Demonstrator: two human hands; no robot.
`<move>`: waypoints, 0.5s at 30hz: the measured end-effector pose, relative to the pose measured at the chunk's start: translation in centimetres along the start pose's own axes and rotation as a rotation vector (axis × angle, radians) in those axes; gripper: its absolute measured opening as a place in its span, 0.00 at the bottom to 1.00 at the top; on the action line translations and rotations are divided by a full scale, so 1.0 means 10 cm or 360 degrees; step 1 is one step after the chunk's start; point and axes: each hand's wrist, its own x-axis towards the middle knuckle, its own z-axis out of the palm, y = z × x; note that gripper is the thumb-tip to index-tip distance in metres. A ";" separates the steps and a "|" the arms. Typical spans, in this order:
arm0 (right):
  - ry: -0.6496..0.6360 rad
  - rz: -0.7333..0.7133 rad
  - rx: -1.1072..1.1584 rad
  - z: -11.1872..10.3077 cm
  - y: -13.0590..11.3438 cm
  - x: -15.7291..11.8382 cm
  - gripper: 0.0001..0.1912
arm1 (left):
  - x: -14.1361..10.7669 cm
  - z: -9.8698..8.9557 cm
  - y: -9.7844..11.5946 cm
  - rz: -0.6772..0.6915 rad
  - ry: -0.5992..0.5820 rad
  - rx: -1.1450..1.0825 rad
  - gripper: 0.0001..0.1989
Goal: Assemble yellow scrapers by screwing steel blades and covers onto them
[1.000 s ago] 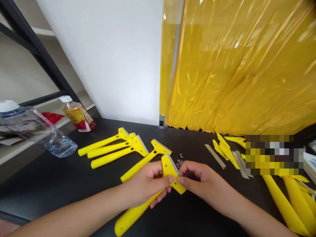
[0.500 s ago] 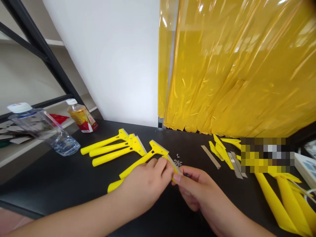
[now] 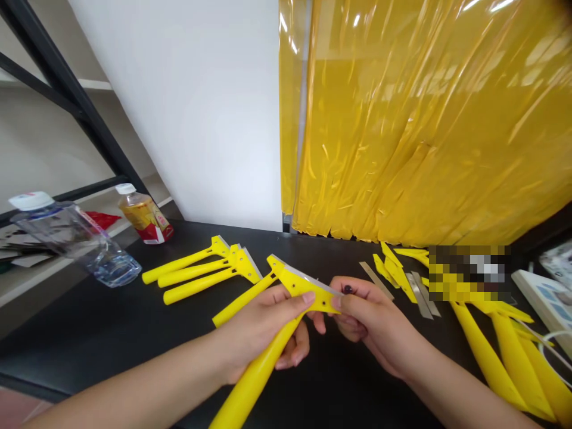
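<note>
left hand (image 3: 261, 333) closed around the neck of a yellow plastic scraper (image 3: 297, 286), with thumb on top and fingers curled beneath; the handle runs down toward the viewer and off the lower frame edge. right hand (image 3: 370, 316) gripping the opposite end of the scraper head between thumb and bent fingers, with a small dark round part (image 3: 347, 289) at the fingertips, too small to identify. steel blade (image 3: 306, 279) lying along the head's upper edge. scraper held over a black table (image 3: 134, 333). just beyond the left hand, a second yellow scraper (image 3: 241, 300); farther left, three more yellow scrapers (image 3: 201, 268) side by side. to the right, loose steel blades (image 3: 422, 295), yellow scraper heads (image 3: 391, 268) beside a pixelated patch (image 3: 469, 274), and a group of yellow handles (image 3: 500, 363). far left, a clear water bottle (image 3: 75, 241) on its side near an upright drink bottle (image 3: 145, 217). yellow plastic strip curtain (image 3: 402, 119) hanging behind the table.
</note>
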 end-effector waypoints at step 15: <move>0.0034 -0.0517 -0.2007 -0.16 0.25 0.12 0.28 | 0.08 -0.37 -0.17 0.0146 0.0247 -0.0326 0.24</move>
